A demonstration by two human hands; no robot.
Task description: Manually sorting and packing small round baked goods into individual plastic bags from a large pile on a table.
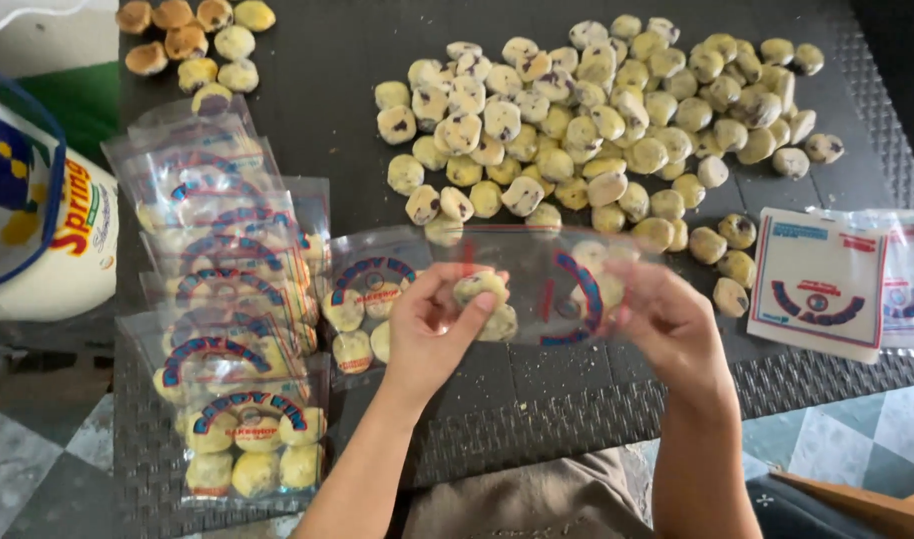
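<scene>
Left hand (432, 329) fingers pinch small pale cookies (480, 289) at the mouth of a clear printed bag (547, 284); right hand (666, 324) fingers grip its far edge, above the table (317, 90). Bag looks thin, slippery; cookies crumbly, so hold lightly by the edges.

Soft, even daylight, faint shadows (slight motion blur on the hands (557, 319)), mild glare on plastic.

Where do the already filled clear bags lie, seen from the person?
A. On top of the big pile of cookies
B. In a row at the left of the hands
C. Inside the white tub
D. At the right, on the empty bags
B: the filled bags overlap in a row on the dark mat, left of the left hand.
</scene>
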